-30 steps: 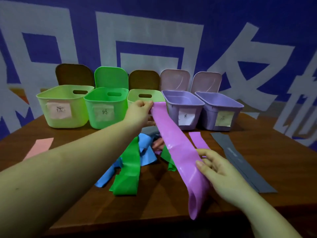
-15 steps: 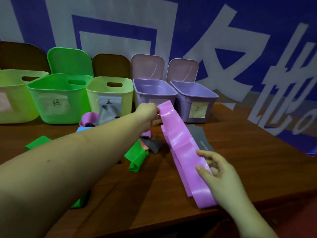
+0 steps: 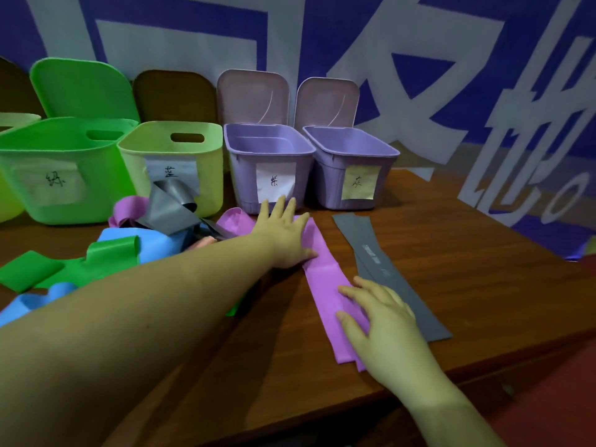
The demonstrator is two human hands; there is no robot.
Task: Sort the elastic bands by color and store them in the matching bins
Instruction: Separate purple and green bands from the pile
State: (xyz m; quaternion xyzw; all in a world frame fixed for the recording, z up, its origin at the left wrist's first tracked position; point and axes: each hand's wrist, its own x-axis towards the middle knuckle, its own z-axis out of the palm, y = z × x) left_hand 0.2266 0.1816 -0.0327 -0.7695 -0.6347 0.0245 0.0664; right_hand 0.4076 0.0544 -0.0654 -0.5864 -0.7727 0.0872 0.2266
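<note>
Head view is filled by a purple elastic band [image 3: 325, 285] laid flat along the wooden table [image 3: 467, 269], its far end just in front of the lavender bin with the white label [image 3: 267, 162] and its near end close to the table's front edge. Both hands are pressed on it with the fingers spread and flat, nothing being pinched: the left hand [image 3: 285, 233] is laid over the far part, the right hand [image 3: 383, 321] over the near part. A grey band [image 3: 387, 275] is seen lying flat just beside it on the right, in front of a second lavender bin with a yellow label [image 3: 351, 162]. To the left, a loose heap of green [image 3: 64, 269], blue [image 3: 151, 243], grey and purple bands is piled before the green bin [image 3: 64, 169] and the pale green bin [image 3: 180, 162]. The purple band is judged to be light, thin and limp, with a smooth sheen that suggests it may slide on the wood; no care for breakage is thought needed. It appears doubled near the front end, so two layers may be present there. It is best taken by a pinch at one end or folded in the middle, so that no tail is left trailing over the bin's rim.
</note>
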